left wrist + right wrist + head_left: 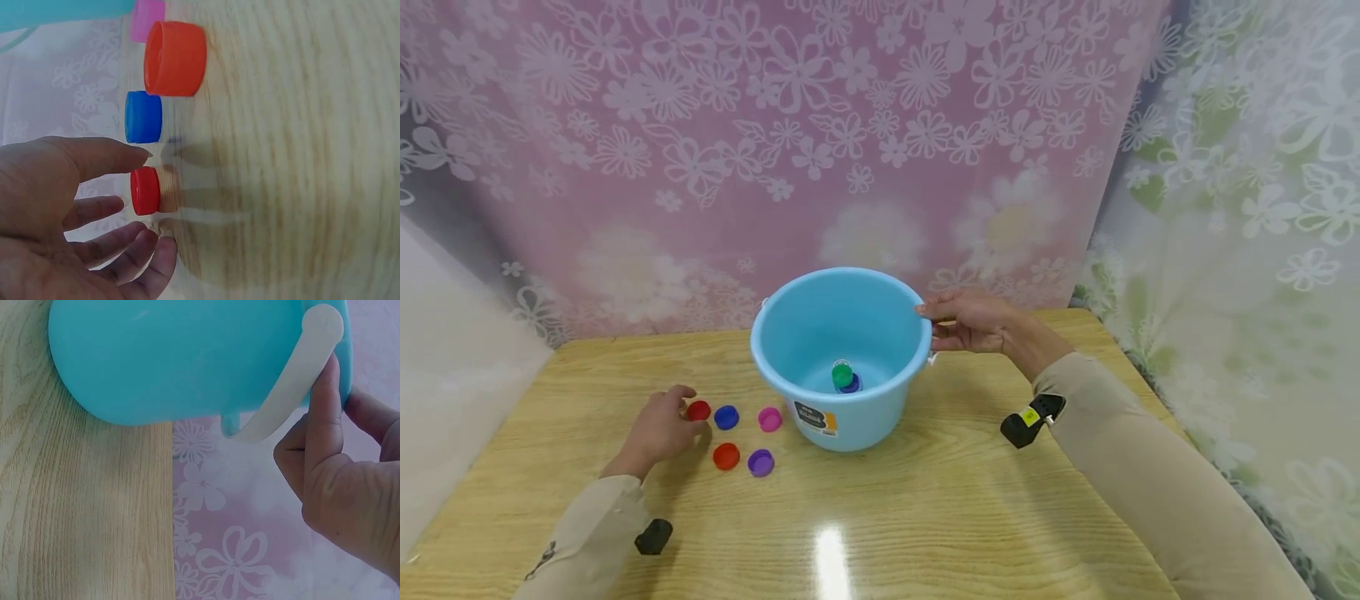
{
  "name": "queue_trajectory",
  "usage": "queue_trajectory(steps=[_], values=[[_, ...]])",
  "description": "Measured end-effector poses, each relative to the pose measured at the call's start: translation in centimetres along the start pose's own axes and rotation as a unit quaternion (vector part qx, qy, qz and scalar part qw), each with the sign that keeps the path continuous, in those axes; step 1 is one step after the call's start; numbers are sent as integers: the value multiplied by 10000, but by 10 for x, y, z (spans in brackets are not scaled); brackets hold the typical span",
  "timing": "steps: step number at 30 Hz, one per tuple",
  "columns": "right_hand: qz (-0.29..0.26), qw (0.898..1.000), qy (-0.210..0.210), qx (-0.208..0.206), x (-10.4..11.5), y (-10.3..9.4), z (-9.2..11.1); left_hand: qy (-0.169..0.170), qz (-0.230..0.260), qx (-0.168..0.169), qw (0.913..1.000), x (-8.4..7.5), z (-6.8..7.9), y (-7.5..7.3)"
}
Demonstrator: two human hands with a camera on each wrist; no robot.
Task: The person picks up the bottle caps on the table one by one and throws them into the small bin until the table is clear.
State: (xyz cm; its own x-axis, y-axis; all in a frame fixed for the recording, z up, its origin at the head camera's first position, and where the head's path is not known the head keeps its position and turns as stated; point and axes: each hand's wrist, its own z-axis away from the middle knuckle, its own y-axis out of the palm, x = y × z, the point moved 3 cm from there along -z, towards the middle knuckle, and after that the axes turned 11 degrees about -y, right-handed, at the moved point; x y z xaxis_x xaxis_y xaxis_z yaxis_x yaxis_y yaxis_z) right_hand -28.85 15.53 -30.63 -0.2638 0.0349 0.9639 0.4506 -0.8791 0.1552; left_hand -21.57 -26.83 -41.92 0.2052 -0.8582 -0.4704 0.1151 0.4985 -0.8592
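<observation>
A light blue bucket [850, 421] stands upright on the wooden table. My right hand [970, 321] grips its rim on the right side, thumb over the edge, fingers outside near the white handle [290, 381]. Inside, a green cap [842, 375] and a dark blue cap [852, 384] lie on the bottom. My left hand [662, 425] is around a small red cap [145, 190], thumb and fingers spread on either side with gaps visible in the left wrist view. Close by lie a blue cap [726, 417], a pink cap [770, 419], an orange-red cap [726, 456] and a purple cap [761, 462].
The table [925, 517] meets a pink flowered curtain [865, 192] at its back edge. Another flowered sheet [1247, 292] hangs along the right side. A black wrist device [1021, 428] juts from the right sleeve, another [653, 537] from the left.
</observation>
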Motion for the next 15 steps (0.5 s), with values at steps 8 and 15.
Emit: queue_trajectory(steps=[8, 15], values=[[-111, 9999, 26, 36, -1, 1, 0, 179, -377, -153, 9990, -2, 0, -2], [-130, 9999, 20, 42, 0, 1, 2, 108, -648, -217, 9976, -6, -1, -4]])
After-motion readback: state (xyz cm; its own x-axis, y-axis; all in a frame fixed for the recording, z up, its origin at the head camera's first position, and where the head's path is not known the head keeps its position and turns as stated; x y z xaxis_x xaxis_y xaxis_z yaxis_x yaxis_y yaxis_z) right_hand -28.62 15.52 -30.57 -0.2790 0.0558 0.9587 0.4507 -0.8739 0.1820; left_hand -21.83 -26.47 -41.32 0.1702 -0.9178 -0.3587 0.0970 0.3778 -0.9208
